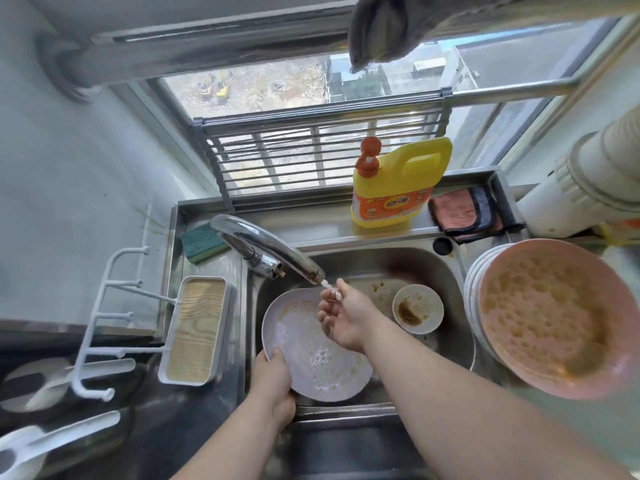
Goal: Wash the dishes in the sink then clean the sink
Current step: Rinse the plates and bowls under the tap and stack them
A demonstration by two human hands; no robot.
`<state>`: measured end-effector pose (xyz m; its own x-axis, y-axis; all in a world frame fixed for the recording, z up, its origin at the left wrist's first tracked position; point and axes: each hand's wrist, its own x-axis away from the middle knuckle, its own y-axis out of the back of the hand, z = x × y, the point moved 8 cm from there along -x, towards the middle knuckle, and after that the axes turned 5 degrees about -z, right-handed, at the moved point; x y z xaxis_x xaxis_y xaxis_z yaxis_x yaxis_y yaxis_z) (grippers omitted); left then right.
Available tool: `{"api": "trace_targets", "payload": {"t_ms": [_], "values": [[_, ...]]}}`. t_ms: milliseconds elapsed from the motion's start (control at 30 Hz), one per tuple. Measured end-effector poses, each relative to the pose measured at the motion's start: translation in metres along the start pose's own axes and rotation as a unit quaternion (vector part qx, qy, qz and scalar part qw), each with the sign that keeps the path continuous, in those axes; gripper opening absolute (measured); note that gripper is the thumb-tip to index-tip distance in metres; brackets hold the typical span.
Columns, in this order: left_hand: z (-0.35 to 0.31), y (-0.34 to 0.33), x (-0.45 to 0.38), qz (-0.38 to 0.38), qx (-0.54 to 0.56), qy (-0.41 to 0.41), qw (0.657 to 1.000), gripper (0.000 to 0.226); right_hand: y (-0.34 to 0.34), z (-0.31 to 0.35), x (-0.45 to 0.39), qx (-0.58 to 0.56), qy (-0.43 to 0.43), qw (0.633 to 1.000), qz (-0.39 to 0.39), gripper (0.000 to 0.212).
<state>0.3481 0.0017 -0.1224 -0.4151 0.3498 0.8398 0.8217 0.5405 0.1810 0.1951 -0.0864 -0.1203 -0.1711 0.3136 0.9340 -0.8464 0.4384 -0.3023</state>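
Observation:
My left hand [273, 382] grips the near-left rim of a pale lilac plate [308, 358], tilted over the steel sink [453, 282]. My right hand [346, 317] hovers above the plate with fingers apart, right under the faucet spout [273, 251], where water runs onto it. A small white bowl [418, 313] with brown sauce lies in the sink to the right. On the right counter sits a stack of plates topped by a dirty pink plate [550, 317].
A yellow detergent bottle [398, 185] and a pink cloth [464, 213] stand on the back ledge. A green sponge [202, 242] lies behind the faucet. A white-rimmed wooden tray [195, 330] and a white hook rack [104, 323] are on the left.

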Motion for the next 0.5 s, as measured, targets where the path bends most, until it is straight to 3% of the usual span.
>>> {"api": "trace_targets", "payload": {"t_ms": [67, 233, 400, 500], "values": [[-0.003, 0.000, 0.004, -0.004, 0.010, -0.009, 1.000, 0.023, 0.002, 0.014, 0.008, -0.003, 0.014, 1.000, 0.006, 0.053], [-0.007, 0.000, 0.009, -0.001, 0.035, -0.009, 0.999, 0.025, -0.001, 0.028, 0.020, 0.141, 0.064, 0.988, 0.019, 0.056], [-0.010, 0.002, 0.013, -0.005, 0.052, -0.013, 0.999, 0.027, -0.010, 0.042, 0.025, 0.286, 0.161, 0.945, -0.006, 0.041], [-0.010, 0.004, 0.011, -0.011, 0.054, -0.012, 0.998, 0.035, -0.012, 0.044, 0.024, 0.310, 0.176, 0.934, 0.006, 0.030]]}}
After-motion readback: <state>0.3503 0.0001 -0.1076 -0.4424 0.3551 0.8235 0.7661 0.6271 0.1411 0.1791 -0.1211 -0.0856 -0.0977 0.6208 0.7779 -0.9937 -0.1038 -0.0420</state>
